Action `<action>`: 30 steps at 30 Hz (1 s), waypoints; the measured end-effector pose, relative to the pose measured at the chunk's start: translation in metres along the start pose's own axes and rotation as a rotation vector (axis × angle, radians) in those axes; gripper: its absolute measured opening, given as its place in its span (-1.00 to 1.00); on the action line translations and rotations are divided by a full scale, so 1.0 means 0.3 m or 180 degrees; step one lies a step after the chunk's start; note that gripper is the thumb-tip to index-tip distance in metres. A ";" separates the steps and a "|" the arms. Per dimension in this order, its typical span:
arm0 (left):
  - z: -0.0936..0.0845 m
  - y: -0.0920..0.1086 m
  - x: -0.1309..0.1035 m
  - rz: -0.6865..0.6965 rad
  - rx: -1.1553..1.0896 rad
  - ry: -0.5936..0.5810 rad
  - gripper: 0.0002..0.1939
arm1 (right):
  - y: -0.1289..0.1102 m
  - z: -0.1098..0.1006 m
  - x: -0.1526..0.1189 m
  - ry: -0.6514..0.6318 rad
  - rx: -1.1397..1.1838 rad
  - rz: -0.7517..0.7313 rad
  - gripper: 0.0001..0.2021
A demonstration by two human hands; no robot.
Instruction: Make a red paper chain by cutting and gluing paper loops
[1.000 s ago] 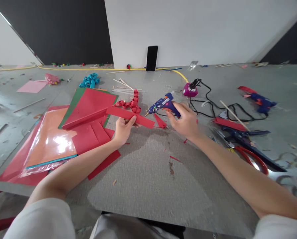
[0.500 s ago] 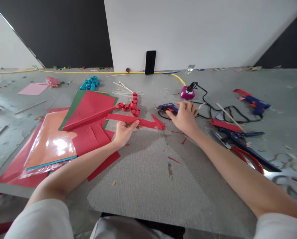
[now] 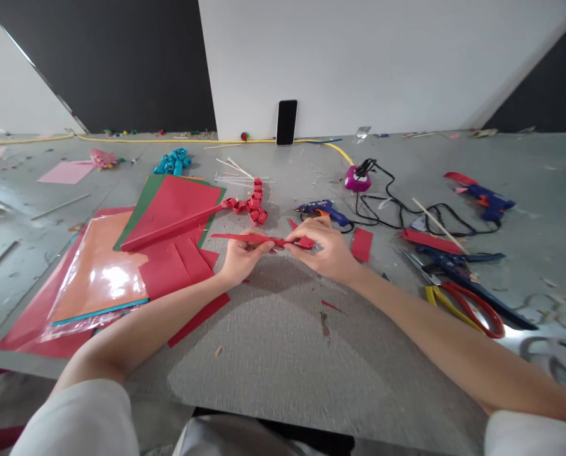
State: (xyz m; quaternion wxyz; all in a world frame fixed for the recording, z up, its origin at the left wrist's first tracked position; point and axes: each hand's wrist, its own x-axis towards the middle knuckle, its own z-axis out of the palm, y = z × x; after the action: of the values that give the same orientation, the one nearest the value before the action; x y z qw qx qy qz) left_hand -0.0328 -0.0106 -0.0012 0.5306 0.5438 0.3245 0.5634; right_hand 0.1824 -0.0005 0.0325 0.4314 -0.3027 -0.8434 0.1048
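A long red paper strip (image 3: 230, 237) is held in the air between both my hands, over the middle of the table. My left hand (image 3: 244, 256) pinches it near its centre, thumb on the near side. My right hand (image 3: 328, 246) grips its right part with thumb and fingers, where the paper looks folded. A blue glue gun (image 3: 323, 208) lies just behind my right hand. Beyond my left hand rests a chain of red paper links (image 3: 255, 202). A small red paper piece (image 3: 361, 244) lies to the right of my right hand.
Red paper sheets (image 3: 169, 202) and a plastic sleeve with orange paper (image 3: 107, 272) cover the left side. On the right lie scissors (image 3: 473, 310), pliers (image 3: 454, 269) and a second glue gun (image 3: 487, 201). A purple power block (image 3: 358, 179) and a phone (image 3: 287, 122) stand behind.
My right hand has moved left, away from beside the glue gun, and has taken hold of the strip's right part. The strip is now turned nearly edge-on.
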 end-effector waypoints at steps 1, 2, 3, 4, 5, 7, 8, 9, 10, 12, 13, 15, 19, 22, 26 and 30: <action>0.002 0.001 0.001 -0.0010 -0.0032 -0.0021 -0.59 | 0.001 0.000 0.000 0.0014 -0.0005 -0.0009 -0.95; 0.003 0.002 0.001 -0.0018 -0.0054 -0.0035 -0.58 | 0.002 0.001 0.000 0.0023 -0.0008 -0.0016 -0.95; 0.004 0.002 0.002 -0.0021 -0.0066 -0.0047 -0.57 | 0.005 0.001 0.000 0.0031 -0.0011 -0.0015 -0.95; 0.005 0.003 0.002 -0.0022 -0.0071 -0.0059 -0.57 | 0.008 0.001 0.000 0.0036 -0.0011 -0.0009 -0.95; 0.005 0.004 0.002 -0.0020 -0.0068 -0.0069 -0.57 | 0.010 0.001 -0.001 0.0026 -0.0010 0.0003 -0.96; 0.005 0.007 0.002 -0.0027 -0.0042 -0.0071 -0.57 | 0.014 0.001 -0.002 -0.0007 0.0000 0.0038 -0.96; 0.004 0.008 0.002 -0.0038 -0.0018 -0.0062 -0.57 | 0.015 0.001 -0.002 -0.0033 0.0007 0.0066 -0.96; 0.003 0.009 0.002 -0.0052 0.0012 -0.0045 -0.57 | 0.016 0.000 -0.003 -0.0054 0.0013 0.0102 -0.95; 0.003 0.010 0.002 -0.0066 0.0044 -0.0027 -0.57 | 0.015 0.000 -0.004 -0.0076 0.0017 0.0146 -0.94; 0.001 0.011 0.001 -0.0078 0.0117 -0.0004 -0.57 | 0.013 -0.001 -0.005 -0.0113 0.0017 0.0243 -0.92; 0.000 0.011 0.001 -0.0070 0.0157 -0.0002 -0.56 | 0.012 -0.001 -0.005 -0.0129 0.0014 0.0286 -0.91; 0.000 0.012 0.001 -0.0045 0.0253 -0.0016 -0.56 | 0.012 0.000 -0.006 -0.0133 0.0007 0.0341 -0.90; 0.002 0.015 0.000 -0.0026 0.0473 -0.0022 -0.55 | 0.012 0.005 -0.007 -0.0060 0.0072 0.0366 -0.90; 0.005 0.018 -0.001 -0.0083 0.0529 -0.0011 -0.54 | 0.007 0.006 -0.004 -0.0057 0.0267 0.0398 -0.88; 0.003 0.019 0.000 -0.0148 0.0551 0.0101 -0.52 | 0.006 0.000 -0.003 0.0171 0.0525 0.0676 -0.80; -0.005 0.016 0.004 -0.0150 0.0589 0.0181 -0.54 | 0.033 -0.013 -0.003 0.0609 0.0729 0.1245 -0.72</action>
State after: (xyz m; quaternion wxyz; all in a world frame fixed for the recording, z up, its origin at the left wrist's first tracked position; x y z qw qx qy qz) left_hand -0.0352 -0.0103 0.0033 0.4818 0.5665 0.4028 0.5336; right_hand 0.1901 0.0066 0.0301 0.5123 -0.4179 -0.7066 0.2521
